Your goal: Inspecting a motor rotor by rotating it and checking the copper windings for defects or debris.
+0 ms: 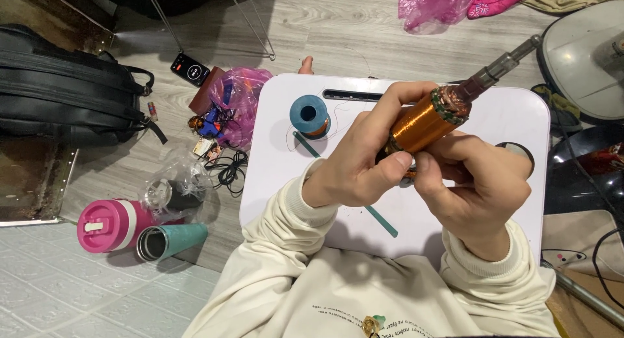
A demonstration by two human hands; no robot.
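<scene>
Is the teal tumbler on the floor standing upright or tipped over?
Tipped over: the teal tumbler lies on its side beside the pink bottle.

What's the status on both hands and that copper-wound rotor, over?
Left hand and right hand both grip the copper-wound rotor, shaft tilted up to the right. Blue wire spool stands apart on the white lap table. Nothing in the way.

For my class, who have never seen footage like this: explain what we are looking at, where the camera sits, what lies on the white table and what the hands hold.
One camera sits on a person's head and looks down at their own bare hands. The left hand and right hand together grip a copper-wound motor armature with a metal shaft. Below them is a small white lap table on the floor. On it stand a blue spool of copper wire and a thin green stick. Beside the table lie a pink cup and a black bag.
</scene>
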